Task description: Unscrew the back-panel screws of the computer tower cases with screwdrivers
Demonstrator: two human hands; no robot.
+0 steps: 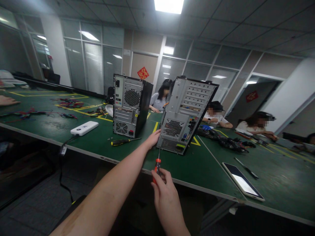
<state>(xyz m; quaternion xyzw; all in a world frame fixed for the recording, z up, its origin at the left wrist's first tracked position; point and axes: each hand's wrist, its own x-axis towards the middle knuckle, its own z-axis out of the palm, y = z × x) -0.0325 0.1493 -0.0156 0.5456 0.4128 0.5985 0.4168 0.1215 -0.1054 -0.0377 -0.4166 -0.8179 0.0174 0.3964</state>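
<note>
Red screwdriver (157, 165) (tip indistinct) points at computer case (175, 109).

Has the left forearm (110, 188) bare, long and narrowing to the wrist (145, 146), with an elongated, uneven mark on the skin, before the front edge of the bench (93, 144). Shows the left hand (153, 140) bare, only in part. Has also the right hand (167, 193) bare, with slim fingers (168, 177) and smooth thumb (159, 181).

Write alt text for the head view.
The right hand holds a red screwdriver at the lower corner of a computer case; the left hand is at its left edge. Another case stands to its left on the green table.
</note>
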